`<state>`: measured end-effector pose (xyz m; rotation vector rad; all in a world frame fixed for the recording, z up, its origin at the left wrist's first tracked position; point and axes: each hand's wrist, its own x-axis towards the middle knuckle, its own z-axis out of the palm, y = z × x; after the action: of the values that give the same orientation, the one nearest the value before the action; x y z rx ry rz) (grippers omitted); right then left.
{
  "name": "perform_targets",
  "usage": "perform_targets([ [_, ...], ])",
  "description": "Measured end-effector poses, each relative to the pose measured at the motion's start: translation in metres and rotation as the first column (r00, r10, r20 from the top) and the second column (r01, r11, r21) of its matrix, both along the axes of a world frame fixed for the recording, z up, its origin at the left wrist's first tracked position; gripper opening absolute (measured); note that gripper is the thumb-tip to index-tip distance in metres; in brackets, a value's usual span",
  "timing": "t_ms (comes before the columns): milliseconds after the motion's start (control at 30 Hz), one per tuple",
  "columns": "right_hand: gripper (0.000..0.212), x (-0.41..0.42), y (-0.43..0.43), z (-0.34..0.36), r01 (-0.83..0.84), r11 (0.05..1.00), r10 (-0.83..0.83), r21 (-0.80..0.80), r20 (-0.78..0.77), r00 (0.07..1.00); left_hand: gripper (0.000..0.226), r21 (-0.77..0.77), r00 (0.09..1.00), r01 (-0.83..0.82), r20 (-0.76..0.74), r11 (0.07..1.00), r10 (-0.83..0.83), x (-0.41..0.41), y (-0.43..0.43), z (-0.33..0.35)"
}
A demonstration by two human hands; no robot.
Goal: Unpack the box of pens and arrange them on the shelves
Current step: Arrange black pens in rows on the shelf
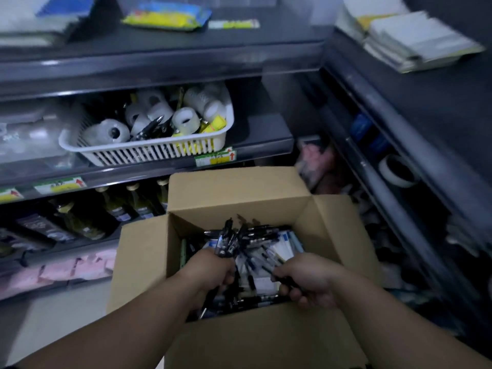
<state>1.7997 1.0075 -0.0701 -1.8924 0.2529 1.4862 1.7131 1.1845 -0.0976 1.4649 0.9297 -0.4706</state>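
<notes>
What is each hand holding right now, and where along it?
The left hand grips a bunch of pens round their middles; the right hand grips a few dark pens near one end, over the box.

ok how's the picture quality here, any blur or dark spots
Head view: dim and bluish overall; motion blur smears the dark grey shelves at right and top; the white slatted plastic basket and open brown cardboard box are fairly sharp; wide-angle lens bends shelf edges.

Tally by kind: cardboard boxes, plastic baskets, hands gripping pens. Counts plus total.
Open brown cardboard box: 1
White slatted plastic basket: 1
Hands gripping dark pens: 2 (left hand, right hand)
Total: 4
</notes>
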Motion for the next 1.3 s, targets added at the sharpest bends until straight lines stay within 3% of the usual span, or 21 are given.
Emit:
perform_targets([
  [133, 0.014, -0.015, -0.03, 0.033, 0.081, 0.993, -0.093, 0.081, 0.15, 0.984, 0.006, -0.013, 0.988, 0.076, 0.134, 0.997, -0.073, 0.0, -0.023, 0.039],
  [267, 0.021, -0.039, -0.082, 0.068, 0.278, 0.925, -0.327, 0.259, 0.17, 0.93, 0.006, -0.048, 0.954, 0.115, 0.282, 0.992, -0.097, -0.002, -0.067, 0.068],
  [500, 0.012, -0.148, -0.22, 0.103, 0.605, 0.659, -0.731, 0.447, 0.193, 0.654, 0.002, -0.076, 0.864, 0.33, 0.427, 0.941, -0.269, -0.04, -0.213, 0.11],
  [667, 0.016, -0.29, -0.353, 0.126, 0.738, 0.459, -0.888, 0.494, 0.24, 0.392, 0.006, 0.002, 0.693, 0.614, 0.478, 0.79, -0.54, -0.131, -0.36, 0.135],
  [867, 0.011, -0.477, -0.492, 0.145, 0.859, 0.105, -0.951, 0.501, 0.303, -0.061, 0.017, 0.004, 0.484, 0.834, 0.474, 0.551, -0.736, -0.25, -0.524, 0.146],
  [967, 0.013, -0.546, -0.534, 0.155, 0.865, -0.036, -0.926, 0.501, 0.308, -0.217, 0.014, -0.024, 0.413, 0.886, 0.492, 0.463, -0.766, -0.302, -0.587, 0.157],
  [1133, 0.014, -0.608, -0.579, 0.155, 0.839, -0.144, -0.891, 0.525, 0.299, -0.34, 0.015, -0.005, 0.303, 0.94, 0.478, 0.342, -0.825, -0.347, -0.657, 0.164],
  [1300, 0.017, -0.613, -0.613, 0.153, 0.828, -0.169, -0.876, 0.535, 0.304, -0.375, 0.013, 0.014, 0.253, 0.955, 0.478, 0.295, -0.841, -0.352, -0.708, 0.173],
])
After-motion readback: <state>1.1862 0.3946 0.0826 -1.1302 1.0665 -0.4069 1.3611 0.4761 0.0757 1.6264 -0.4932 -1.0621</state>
